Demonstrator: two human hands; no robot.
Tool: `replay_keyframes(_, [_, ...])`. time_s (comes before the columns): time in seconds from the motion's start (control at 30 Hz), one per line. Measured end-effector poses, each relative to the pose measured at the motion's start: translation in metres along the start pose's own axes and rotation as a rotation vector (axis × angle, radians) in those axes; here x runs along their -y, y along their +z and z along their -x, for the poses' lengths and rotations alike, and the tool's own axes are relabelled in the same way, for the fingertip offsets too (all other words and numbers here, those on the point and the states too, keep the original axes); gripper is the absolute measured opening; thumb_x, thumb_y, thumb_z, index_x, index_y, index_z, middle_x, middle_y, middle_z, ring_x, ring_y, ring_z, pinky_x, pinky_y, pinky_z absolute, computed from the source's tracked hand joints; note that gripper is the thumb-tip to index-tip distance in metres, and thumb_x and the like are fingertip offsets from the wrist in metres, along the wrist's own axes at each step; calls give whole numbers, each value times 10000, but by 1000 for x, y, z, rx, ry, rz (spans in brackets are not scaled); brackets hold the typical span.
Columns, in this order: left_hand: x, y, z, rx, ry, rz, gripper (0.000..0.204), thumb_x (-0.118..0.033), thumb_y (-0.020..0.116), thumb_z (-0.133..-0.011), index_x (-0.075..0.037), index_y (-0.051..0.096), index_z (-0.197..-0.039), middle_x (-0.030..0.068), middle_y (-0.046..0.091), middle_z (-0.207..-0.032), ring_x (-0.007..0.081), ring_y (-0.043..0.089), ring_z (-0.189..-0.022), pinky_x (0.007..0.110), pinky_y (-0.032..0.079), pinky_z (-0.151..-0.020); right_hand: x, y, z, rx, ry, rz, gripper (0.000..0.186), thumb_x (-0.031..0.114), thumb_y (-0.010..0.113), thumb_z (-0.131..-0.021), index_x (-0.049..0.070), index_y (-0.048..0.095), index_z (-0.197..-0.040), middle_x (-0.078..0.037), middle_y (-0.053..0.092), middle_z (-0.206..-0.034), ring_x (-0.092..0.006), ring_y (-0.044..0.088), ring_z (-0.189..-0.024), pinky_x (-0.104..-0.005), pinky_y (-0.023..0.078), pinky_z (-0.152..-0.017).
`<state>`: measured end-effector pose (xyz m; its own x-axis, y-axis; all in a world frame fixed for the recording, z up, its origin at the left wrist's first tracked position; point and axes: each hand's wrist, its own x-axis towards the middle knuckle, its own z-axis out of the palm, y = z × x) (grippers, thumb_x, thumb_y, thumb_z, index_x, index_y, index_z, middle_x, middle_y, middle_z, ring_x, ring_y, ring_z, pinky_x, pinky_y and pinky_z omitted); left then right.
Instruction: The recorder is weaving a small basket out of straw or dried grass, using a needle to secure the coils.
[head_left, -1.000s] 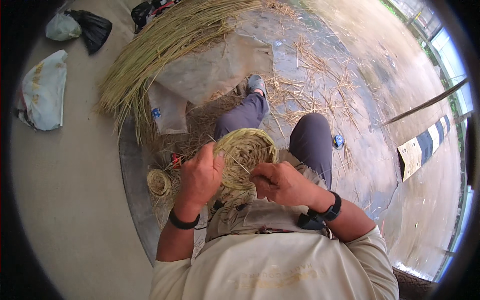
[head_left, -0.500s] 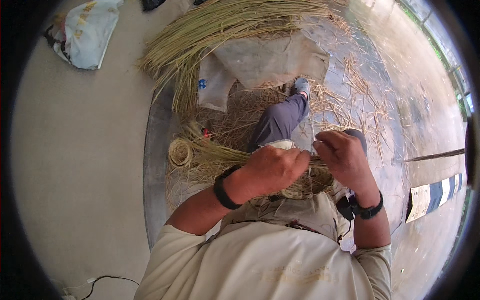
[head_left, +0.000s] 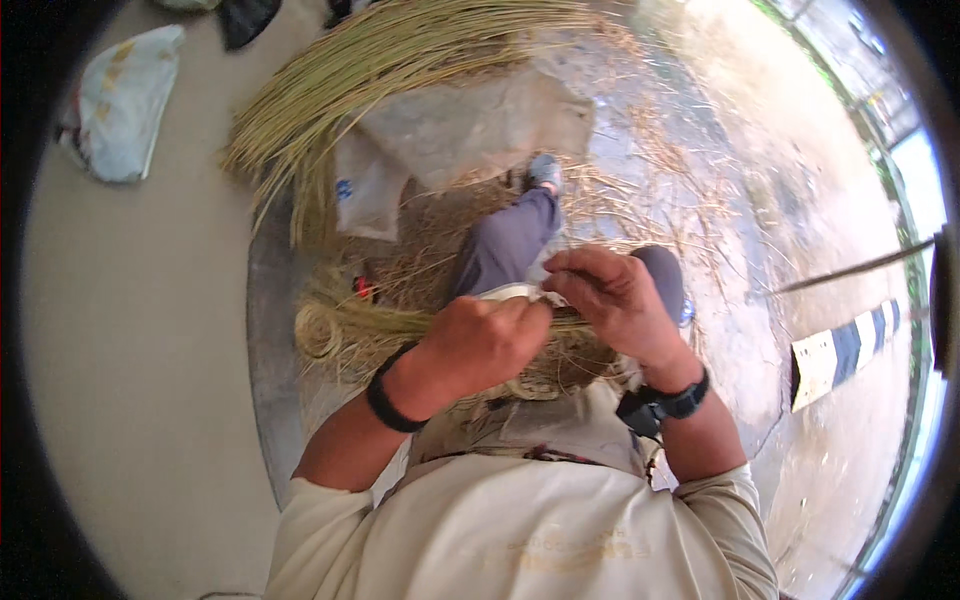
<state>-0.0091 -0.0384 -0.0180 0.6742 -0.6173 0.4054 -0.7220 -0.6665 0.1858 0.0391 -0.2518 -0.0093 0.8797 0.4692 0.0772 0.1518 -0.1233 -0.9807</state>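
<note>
My left hand (head_left: 490,340) is closed, thumb and forefinger pressed together at one end of a thin pale string (head_left: 550,294). Close beside it, my right hand (head_left: 618,305) pinches the same string, its fingers bent and slightly blurred. Beneath both hands a bundle of dry straw (head_left: 400,319) crosses my lap, partly hidden by them. A round coiled straw piece (head_left: 318,331) lies at the left end of that bundle. More woven straw (head_left: 565,365) shows in my lap below the hands.
A large heap of long green-yellow stalks (head_left: 400,60) lies ahead, beside a grey sack cloth (head_left: 470,125). A small red object (head_left: 363,288) rests left of my leg. A white bag (head_left: 125,105) lies far left. A striped board (head_left: 845,352) is at right.
The whole view has shifted, so the scene sits further left. My hands remain close together over the straw; my right fingers have come nearer to the left hand's fingertips.
</note>
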Motion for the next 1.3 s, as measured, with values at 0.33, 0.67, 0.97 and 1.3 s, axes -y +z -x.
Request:
replay_keyframes(0.33, [74,-46,52,45,-321,-10,233,-154,684,-920,-36,614,-1108,191,710,-893,396,708,-761,484,570,-622,28,-116,73,-297,-125,-604,324,222,571,-1051,-35,582,-1248,4,518,-779,-57,426,-558,-206,306,-440])
replay_keyframes(0.67, [124,-121,125,175,-700,-282,209,-186,665,-957,-42,597,-1093,241,710,-954,463,682,-869,553,547,-705,-48,-343,208,-1195,-72,-162,386,140,543,-1084,-21,563,-1434,52,452,-800,-27,322,-563,-191,277,-465])
replay_keyframes(0.97, [114,-122,114,257,-712,-239,186,-201,674,-952,-57,619,-1056,230,718,-944,458,689,-860,542,555,-706,-67,-336,189,-1166,35,67,320,218,559,-1079,36,667,-1319,78,507,-794,0,369,-597,-182,280,-489])
replay_keyframes(1.3, [15,-44,1,224,-292,305,405,-123,703,-912,-37,636,-1302,242,733,-1044,418,733,-894,465,601,-739,-23,-14,1,346,-34,-162,461,244,590,-1069,-1,553,-1457,-161,640,-1401,-238,606,-1265,-392,464,-1086])
